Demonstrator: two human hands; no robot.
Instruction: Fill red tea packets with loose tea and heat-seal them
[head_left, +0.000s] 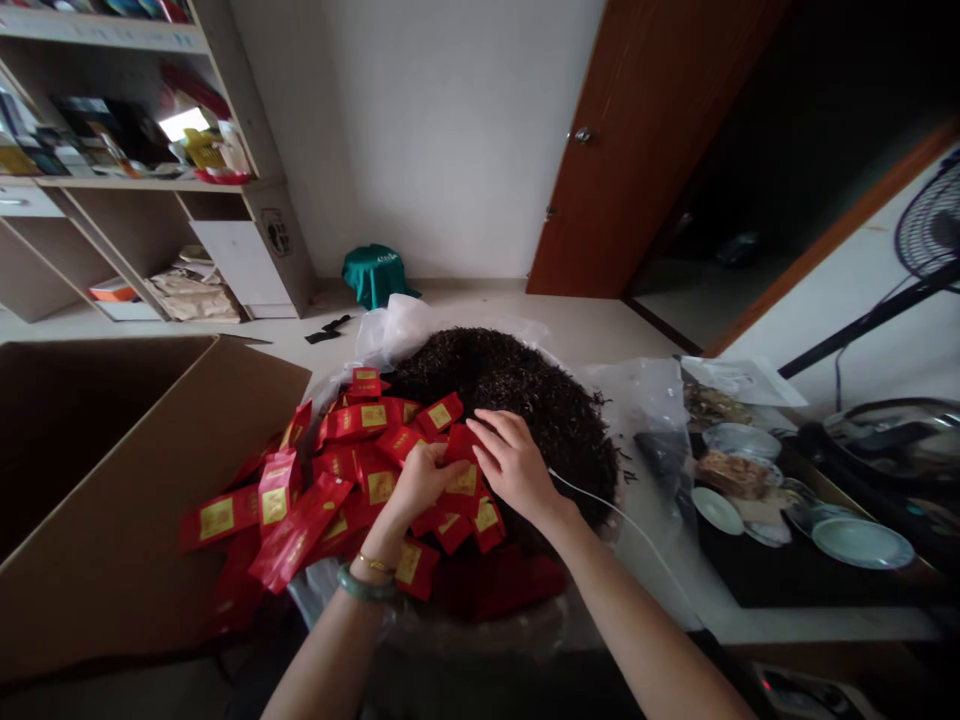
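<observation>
My left hand (421, 486), with a gold bracelet and a green bangle at its wrist, is closed on a red tea packet (462, 482) with a gold label. The thumb lies across the front of this packet. My right hand (517, 468) is at the packet's right side, its fingers stretched out and apart; whether they touch it I cannot tell. Beneath and left of my hands lies a heap of similar red packets (285, 530). Beyond them is a round mound of dark loose tea leaves (495, 375), edged with clear plastic.
An open cardboard box (150, 500) stands at the left. On the right, a black tray (795, 580) bears several dishes and lidded bowls. A white cord (637, 525) runs from the mound toward the lower right. Behind are a green-covered stool (373, 275), shelves (112, 190) and a brown door (637, 130).
</observation>
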